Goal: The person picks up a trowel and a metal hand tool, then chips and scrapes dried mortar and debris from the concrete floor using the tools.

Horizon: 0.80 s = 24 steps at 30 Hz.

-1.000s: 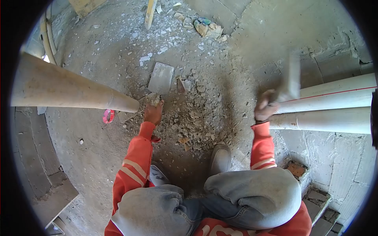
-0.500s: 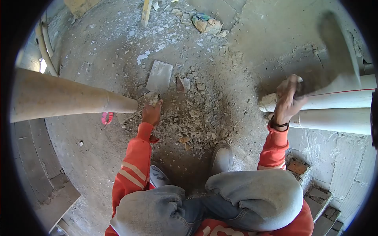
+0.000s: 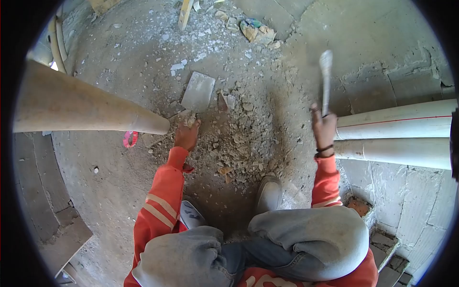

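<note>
My left hand (image 3: 187,136) is low at the left edge of the rubble heap (image 3: 239,138), its fingers closed round a rough grey lump (image 3: 190,120). Just beyond it lies a flat grey tile piece (image 3: 198,92), with a smaller broken shard (image 3: 229,101) to its right. On the right, my right hand (image 3: 324,128) is raised and wrapped round a long, narrow tool (image 3: 326,79) seen edge-on, slightly blurred. The tool points away from me, and its exact kind is hard to make out.
A thick round pole (image 3: 91,105) reaches in from the left, near a pink ring (image 3: 130,139). Two white pipes (image 3: 397,119) lie at the right. Crumpled paper (image 3: 257,32) and a wooden post (image 3: 185,14) are farther off. My shoes (image 3: 268,193) stand by the heap.
My right hand swung out to the right and up with the tool, then came back left, and the tool has turned edge-on. My left hand has stayed at the same spot.
</note>
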Motion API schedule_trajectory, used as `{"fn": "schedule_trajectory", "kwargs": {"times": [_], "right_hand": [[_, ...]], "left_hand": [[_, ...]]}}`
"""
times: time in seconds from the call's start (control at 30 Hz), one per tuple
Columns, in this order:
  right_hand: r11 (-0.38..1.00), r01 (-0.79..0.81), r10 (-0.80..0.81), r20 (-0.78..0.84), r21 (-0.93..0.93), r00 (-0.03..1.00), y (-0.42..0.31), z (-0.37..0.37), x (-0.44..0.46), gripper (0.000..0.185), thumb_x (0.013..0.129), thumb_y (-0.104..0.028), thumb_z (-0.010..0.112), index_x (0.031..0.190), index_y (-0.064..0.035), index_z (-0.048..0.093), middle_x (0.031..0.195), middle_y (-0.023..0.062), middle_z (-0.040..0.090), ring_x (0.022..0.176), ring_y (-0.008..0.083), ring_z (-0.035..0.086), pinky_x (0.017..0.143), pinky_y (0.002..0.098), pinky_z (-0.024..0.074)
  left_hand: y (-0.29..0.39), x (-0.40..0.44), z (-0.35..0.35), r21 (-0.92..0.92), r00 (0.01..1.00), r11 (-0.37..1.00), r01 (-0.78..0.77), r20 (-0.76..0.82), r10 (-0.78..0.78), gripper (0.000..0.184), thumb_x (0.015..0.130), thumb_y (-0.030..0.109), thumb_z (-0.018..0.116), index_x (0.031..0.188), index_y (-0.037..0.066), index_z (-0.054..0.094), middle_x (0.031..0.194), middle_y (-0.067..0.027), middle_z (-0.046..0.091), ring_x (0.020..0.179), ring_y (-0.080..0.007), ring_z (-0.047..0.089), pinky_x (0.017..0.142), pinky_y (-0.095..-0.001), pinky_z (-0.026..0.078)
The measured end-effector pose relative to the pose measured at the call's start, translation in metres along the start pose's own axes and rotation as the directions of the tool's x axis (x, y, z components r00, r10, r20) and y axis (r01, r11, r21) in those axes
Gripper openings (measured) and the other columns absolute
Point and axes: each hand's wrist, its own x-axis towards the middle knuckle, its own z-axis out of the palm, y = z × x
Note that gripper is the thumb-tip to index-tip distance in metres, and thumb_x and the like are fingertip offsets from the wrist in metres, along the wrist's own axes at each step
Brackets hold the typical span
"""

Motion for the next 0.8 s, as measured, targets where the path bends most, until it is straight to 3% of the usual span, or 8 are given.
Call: {"fn": "schedule_trajectory", "kwargs": {"times": [0.1,0.23,0.3,0.33,0.4,0.5,0.67,0.8], "right_hand": [[0.928,0.085,-0.051,-0.103,0.364,0.993,-0.082,-0.045,-0.007,0.040,0.093,-0.031,0.062,0.065,-0.0053,0.049,0.056,-0.0013,0.046,0.049,0.0092,0.038,0.045,0.0277,0.0283],[0.349,0.573,-0.265,-0.508,0.742,0.820,-0.085,-0.017,-0.006,0.032,0.090,-0.006,0.057,0.067,-0.0087,0.035,0.065,-0.0034,0.035,0.056,0.0071,0.032,0.050,0.0236,0.0256],[0.741,0.644,-0.635,-0.507,-0.189,0.583,0.005,0.027,-0.003,0.007,0.086,-0.006,0.058,0.085,0.0003,0.059,0.069,0.0139,0.055,0.060,0.0281,0.053,0.055,0.0349,0.0416],[0.915,0.398,-0.401,-0.213,-0.056,0.891,0.040,0.047,-0.013,0.022,0.088,-0.019,0.059,0.098,0.0009,0.065,0.081,0.0257,0.063,0.076,0.0436,0.062,0.067,0.0445,0.0487],[0.898,-0.120,0.190,0.126,-0.424,0.974,0.098,0.082,0.002,0.045,0.085,-0.041,0.063,0.085,0.0046,0.066,0.088,0.0329,0.061,0.086,0.0446,0.064,0.075,0.0523,0.0481],[0.961,-0.175,0.201,0.105,-0.214,0.974,0.116,0.083,0.014,0.053,0.083,-0.046,0.066,0.070,0.0058,0.064,0.076,0.0325,0.061,0.079,0.0447,0.065,0.069,0.0516,0.0483],[0.931,0.121,-0.092,-0.099,0.344,0.991,-0.061,-0.024,0.011,0.048,0.090,-0.039,0.066,0.060,-0.0050,0.049,0.050,-0.0044,0.040,0.047,0.0082,0.035,0.043,0.0300,0.0287],[0.736,0.333,-0.152,-0.335,0.590,0.930,-0.107,-0.047,-0.001,0.036,0.094,-0.025,0.061,0.066,-0.0111,0.042,0.054,-0.0046,0.039,0.048,0.0053,0.034,0.043,0.0235,0.0250]], "left_hand": [[-0.013,0.007,0.007,-0.037,0.999,0.999,0.034,0.006,-0.033,0.082,0.087,0.055,0.055,0.131,-0.013,0.042,0.121,-0.0368,0.052,0.116,-0.0485,0.050,0.101,-0.0473,0.038],[-0.039,0.018,0.020,0.176,0.976,0.964,-0.198,-0.050,0.210,0.081,0.087,0.056,0.054,0.129,-0.012,0.043,0.121,-0.0370,0.052,0.115,-0.0494,0.050,0.101,-0.0479,0.038],[-0.032,0.016,0.018,0.241,0.969,0.946,-0.219,-0.056,0.239,0.080,0.087,0.056,0.054,0.128,-0.012,0.044,0.120,-0.0372,0.052,0.115,-0.0495,0.050,0.100,-0.0482,0.038],[-0.015,0.010,0.015,0.174,0.986,0.976,-0.131,-0.077,0.146,0.079,0.088,0.056,0.053,0.126,-0.012,0.045,0.119,-0.0373,0.053,0.114,-0.0490,0.051,0.099,-0.0484,0.039],[-0.012,0.013,0.010,0.091,0.993,0.995,-0.034,-0.110,0.044,0.077,0.088,0.055,0.053,0.124,-0.013,0.047,0.118,-0.0374,0.053,0.113,-0.0484,0.052,0.098,-0.0485,0.040],[-0.036,0.023,0.012,0.327,0.932,0.876,-0.353,0.208,0.298,0.078,0.087,0.055,0.054,0.125,-0.013,0.045,0.115,-0.0378,0.055,0.112,-0.0460,0.053,0.096,-0.0481,0.041],[0.019,-0.012,-0.015,-0.154,0.994,0.987,0.044,0.105,-0.027,0.085,0.084,0.058,0.056,0.130,-0.011,0.041,0.116,-0.0361,0.055,0.113,-0.0443,0.054,0.098,-0.0462,0.041],[-0.051,0.026,0.027,0.174,0.986,0.974,-0.146,-0.060,0.158,0.083,0.085,0.058,0.056,0.132,-0.009,0.041,0.122,-0.0357,0.052,0.116,-0.0461,0.051,0.100,-0.0470,0.039]]}}
